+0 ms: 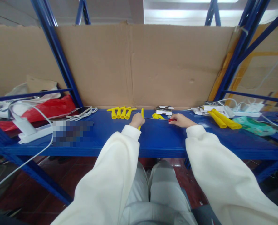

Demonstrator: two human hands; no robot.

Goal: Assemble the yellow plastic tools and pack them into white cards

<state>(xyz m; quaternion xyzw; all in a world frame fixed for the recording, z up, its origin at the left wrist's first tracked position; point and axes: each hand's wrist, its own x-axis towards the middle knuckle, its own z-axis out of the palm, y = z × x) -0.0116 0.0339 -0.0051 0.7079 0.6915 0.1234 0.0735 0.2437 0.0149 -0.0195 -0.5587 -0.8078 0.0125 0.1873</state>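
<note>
My left hand (136, 120) is closed around a yellow plastic piece (142, 112), whose ends stick out above and below the fingers. In my right hand (182, 120) is the red handle of a screwdriver (172, 120). Its thin metal shaft runs left, level, to the yellow piece; whether the tip touches it or a screw is hidden by the left hand. Left of my hands stand several T-shaped yellow pieces (123, 113) in a row. Behind the shaft lie small flat yellow parts (158, 116), close to a small open box (163, 110).
On the right of the blue shelf (162, 137) lie yellow tubes (224, 119), a green plastic bag (254, 125) and a power strip (246, 113). A phone (79, 111), a red bag (52, 107) and a white power strip (37, 133) occupy the left. Cardboard (101, 65) closes the back.
</note>
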